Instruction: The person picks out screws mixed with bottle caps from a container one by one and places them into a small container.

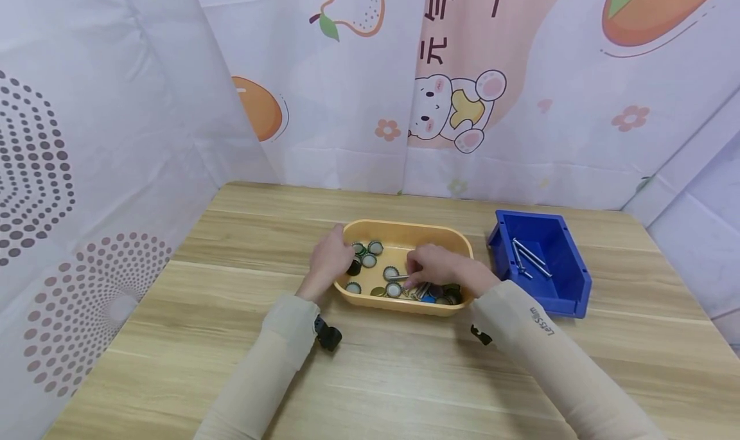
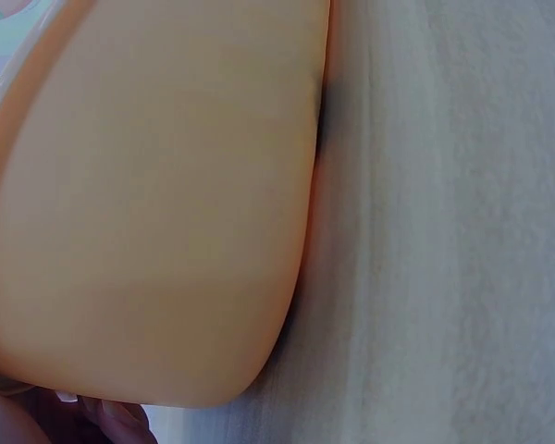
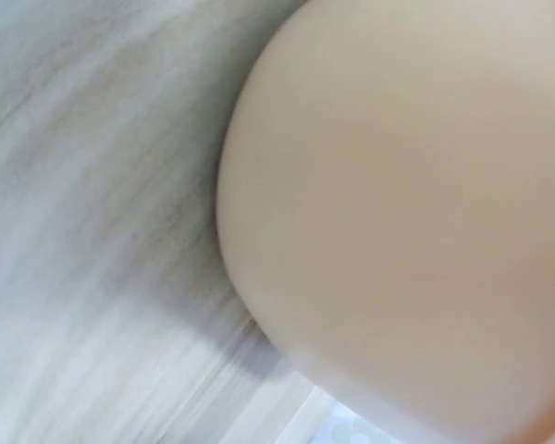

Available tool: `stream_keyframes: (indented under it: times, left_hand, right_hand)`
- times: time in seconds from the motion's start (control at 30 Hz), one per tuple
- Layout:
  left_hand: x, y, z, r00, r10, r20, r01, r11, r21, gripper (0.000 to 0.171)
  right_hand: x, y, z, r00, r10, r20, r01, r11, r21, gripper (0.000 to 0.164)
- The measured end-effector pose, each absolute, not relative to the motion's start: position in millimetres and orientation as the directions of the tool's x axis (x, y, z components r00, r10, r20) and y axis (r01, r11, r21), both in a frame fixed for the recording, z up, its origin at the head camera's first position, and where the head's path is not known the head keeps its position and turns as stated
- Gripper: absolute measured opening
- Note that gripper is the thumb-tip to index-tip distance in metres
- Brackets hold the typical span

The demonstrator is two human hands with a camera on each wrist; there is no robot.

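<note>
From here I see the table (image 1: 260, 234) carrying a yellow tray (image 1: 405, 231) and, right of it, a blue bin (image 1: 569, 260). The left hand (image 1: 331, 258) grips the tray's left rim; the right hand (image 1: 433, 264) pinches a screw (image 1: 399, 277) inside. I judge it partway: the bin holds some screws, while others seem left among bottle caps (image 1: 369, 260). Both wrist views show only the tray's outside; the left adds fingers (image 2: 120, 421) by its edge.

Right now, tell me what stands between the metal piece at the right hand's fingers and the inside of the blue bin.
Two walls: the right end of the orange tray and the left side of the blue bin. The metal piece is inside the tray at the right hand, whose wrist crosses that end. Nothing else shows between.
</note>
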State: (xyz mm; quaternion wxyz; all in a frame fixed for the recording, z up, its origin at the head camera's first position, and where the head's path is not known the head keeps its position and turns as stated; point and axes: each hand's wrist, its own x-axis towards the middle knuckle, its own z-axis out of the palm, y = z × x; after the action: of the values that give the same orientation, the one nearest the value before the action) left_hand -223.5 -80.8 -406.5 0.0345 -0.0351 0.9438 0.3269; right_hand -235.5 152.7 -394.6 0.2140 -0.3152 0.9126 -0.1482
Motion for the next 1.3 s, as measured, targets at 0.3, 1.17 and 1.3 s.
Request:
stream_keyframes:
  times: [0.3, 1.17, 1.3]
  left_hand:
    - [-223, -80, -407, -0.995, -0.045, -0.094, -0.094, 0.777, 0.622, 0.046]
    - [-225, -81, -409, -0.995, -0.045, -0.088, -0.09, 0.78, 0.619, 0.045]
    - [-225, -82, -410, -0.995, -0.045, -0.086, -0.089, 0.782, 0.616, 0.043]
  right_hand:
    - [-231, 148, -396, -0.71, -0.649, -0.275, -0.548, 0.753, -0.364, 0.024]
    - [-225, 156, -383, -0.724, -0.672, -0.16, -0.491, 0.663, -0.564, 0.018]
    - [-227, 162, -377, -0.745, -0.643, -0.176, -0.458, 0.686, -0.565, 0.021]
